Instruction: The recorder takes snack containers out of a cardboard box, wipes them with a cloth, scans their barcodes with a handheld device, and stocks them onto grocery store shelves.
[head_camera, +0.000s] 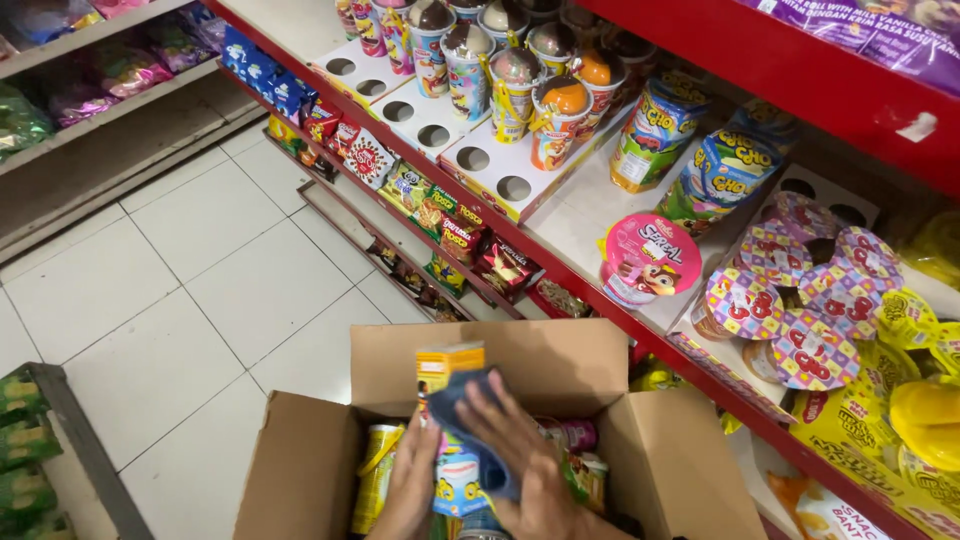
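An open cardboard box stands at the bottom centre, filled with snack packs and cups. My left hand grips the lower part of a tall yellow and orange snack carton held upright over the box. My right hand presses a dark blue cloth against the carton's side. A green and yellow can lies in the box to the left of my left hand.
A red-edged shelf runs along the right with snack cups in a white holed tray, a pink round tub and pink-lidded cups. Lower shelves hold small packets. White floor tiles lie on the left, another rack beyond.
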